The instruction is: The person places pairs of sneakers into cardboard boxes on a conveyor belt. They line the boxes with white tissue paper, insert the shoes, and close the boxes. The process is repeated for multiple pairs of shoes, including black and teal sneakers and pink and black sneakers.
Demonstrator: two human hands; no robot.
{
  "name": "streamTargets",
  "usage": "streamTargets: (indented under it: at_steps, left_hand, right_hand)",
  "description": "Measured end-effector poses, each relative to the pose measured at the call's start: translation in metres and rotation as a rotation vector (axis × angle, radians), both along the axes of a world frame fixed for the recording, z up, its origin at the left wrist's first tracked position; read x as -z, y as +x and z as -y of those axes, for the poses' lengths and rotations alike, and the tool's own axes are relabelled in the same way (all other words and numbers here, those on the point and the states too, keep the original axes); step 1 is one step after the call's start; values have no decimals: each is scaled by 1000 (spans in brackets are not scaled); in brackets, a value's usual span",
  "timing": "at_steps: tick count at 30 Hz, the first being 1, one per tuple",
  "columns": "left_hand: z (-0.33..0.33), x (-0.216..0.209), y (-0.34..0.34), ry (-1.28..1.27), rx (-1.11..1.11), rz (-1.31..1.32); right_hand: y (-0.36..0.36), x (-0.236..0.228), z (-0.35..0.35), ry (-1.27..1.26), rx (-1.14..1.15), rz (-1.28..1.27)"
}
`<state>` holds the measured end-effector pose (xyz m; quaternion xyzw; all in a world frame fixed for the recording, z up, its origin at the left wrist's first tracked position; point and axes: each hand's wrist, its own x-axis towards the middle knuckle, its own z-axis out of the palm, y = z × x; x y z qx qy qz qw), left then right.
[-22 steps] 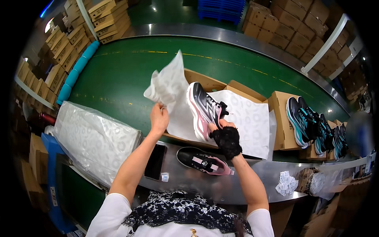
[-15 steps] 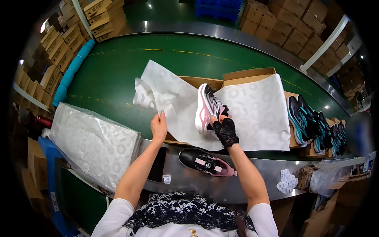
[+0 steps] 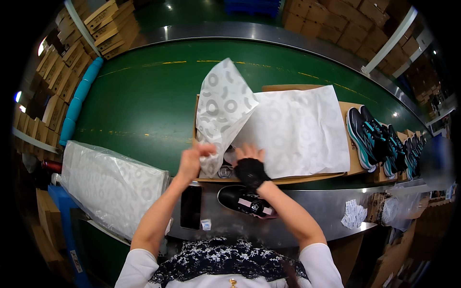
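Observation:
My right hand, in a black lace fingerless glove, has its fingers spread and presses down at the fold in the white patterned tissue paper. Beneath and beside it, a small part of a shoe shows inside the cardboard shoe box; paper covers the rest. My left hand is at the box's left end, against the raised flap of paper, its fingers smeared by motion. A second shoe, black and pink, lies on the metal edge in front of the box, partly behind my right forearm.
A dark phone and a small white packet lie on the metal ledge. Bagged tissue sheets are at left. Black and teal shoes on boxes line the right, near a pile of white packets. The green belt stretches behind.
The black, white and pink shoe in my right hand has gone down into the box, and that hand has let go. The paper's left side has folded up and rightward; my left hand moved slightly down.

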<state>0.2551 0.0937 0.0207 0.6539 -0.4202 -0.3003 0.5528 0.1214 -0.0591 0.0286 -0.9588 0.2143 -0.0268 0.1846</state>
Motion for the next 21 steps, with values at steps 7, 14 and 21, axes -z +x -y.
streamTargets:
  at_steps: [7,14,21]
  left_hand:
    - [85,4,-26,195,65,1157]
    - [74,-5,-46,313,210,917]
    - [-15,-31,-120,227,346,849]
  right_hand:
    - [-126,-13,75,-46,270,203]
    - [-219,-21,38,4,442,615]
    - [-211,50,1,1344,503,287]
